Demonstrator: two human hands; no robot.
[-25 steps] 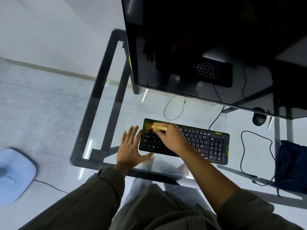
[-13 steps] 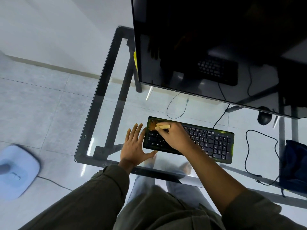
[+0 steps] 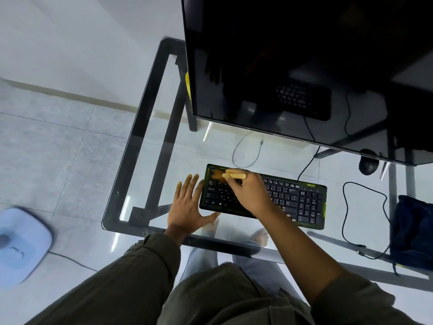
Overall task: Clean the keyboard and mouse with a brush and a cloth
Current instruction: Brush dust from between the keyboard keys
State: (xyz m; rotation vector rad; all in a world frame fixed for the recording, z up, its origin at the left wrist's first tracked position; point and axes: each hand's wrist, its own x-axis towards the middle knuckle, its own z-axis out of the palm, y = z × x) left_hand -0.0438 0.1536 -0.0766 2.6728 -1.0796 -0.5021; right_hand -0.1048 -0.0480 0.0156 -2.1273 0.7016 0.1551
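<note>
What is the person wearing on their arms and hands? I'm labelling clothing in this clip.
Both hands are bare, with no gloves, rings or watch visible. The left hand emerges from a dark olive long sleeve reaching the wrist. On the right hand's side, the matching sleeve is pushed up, leaving the forearm uncovered.

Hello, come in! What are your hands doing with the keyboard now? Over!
Right hand gripping brush, bristles on keyboard top-left corner. Left hand flat, bracing its left edge. Mouse untouched. Nothing blocking.
</note>
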